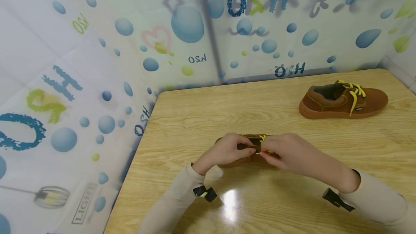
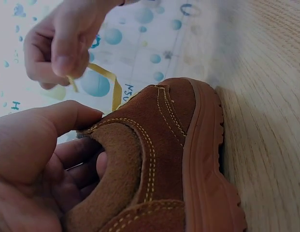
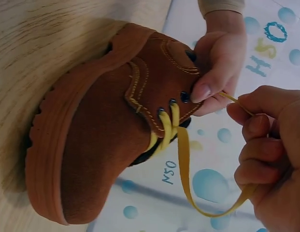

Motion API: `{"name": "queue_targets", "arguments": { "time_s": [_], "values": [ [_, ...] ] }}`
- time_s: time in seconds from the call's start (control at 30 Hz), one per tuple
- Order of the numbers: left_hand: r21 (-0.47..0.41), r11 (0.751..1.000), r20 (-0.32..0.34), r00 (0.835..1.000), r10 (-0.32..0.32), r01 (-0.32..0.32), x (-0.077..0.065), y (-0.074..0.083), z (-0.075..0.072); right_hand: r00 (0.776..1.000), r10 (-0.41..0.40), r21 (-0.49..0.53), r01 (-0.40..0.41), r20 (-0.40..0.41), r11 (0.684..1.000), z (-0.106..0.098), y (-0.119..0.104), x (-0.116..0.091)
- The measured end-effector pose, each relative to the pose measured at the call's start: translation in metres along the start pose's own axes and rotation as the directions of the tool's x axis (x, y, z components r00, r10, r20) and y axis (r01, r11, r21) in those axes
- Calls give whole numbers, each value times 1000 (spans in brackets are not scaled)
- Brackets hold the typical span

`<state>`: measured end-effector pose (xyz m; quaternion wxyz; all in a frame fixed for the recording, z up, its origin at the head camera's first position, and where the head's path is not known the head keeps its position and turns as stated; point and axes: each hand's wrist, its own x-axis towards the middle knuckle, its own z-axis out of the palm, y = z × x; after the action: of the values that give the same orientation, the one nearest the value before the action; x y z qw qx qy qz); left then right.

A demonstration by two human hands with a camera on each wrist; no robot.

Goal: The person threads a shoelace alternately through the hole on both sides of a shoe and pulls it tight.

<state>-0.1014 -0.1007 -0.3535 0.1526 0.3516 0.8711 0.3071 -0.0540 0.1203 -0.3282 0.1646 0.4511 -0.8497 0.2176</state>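
A brown shoe (image 3: 94, 125) with yellow stitching stands on the table in front of me, partly covered by both hands in the head view. My left hand (image 1: 229, 149) grips the edge of its opening, thumb outside by the top eyelet (image 3: 185, 96) and fingers inside. A yellow shoelace (image 3: 184, 176) threads the lower eyelets and loops out to my right hand (image 1: 289, 154). Its fingers are curled and pinch the lace. In the right wrist view, a thin stretch of lace (image 3: 229, 97) runs from those fingertips towards the left fingers behind the eyelet flap.
A second brown shoe (image 1: 344, 100), its yellow lace threaded, stands at the back right of the wooden table (image 1: 195, 115). Walls with a bubble print (image 1: 187, 24) enclose the back and left sides.
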Motion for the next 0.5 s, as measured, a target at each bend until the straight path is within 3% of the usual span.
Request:
{"name": "queue_targets", "arguments": {
  "time_s": [0.27, 0.5],
  "values": [
    [-35, 999, 4, 1000, -11, 11, 0, -1, -1, 997, 43, -59, -39, 67, 997, 11, 8, 0],
    [-101, 995, 3, 1000, -20, 20, -1, -2, -1, 997, 31, -131, -22, 71, 991, 18, 11, 2]
  ]
}}
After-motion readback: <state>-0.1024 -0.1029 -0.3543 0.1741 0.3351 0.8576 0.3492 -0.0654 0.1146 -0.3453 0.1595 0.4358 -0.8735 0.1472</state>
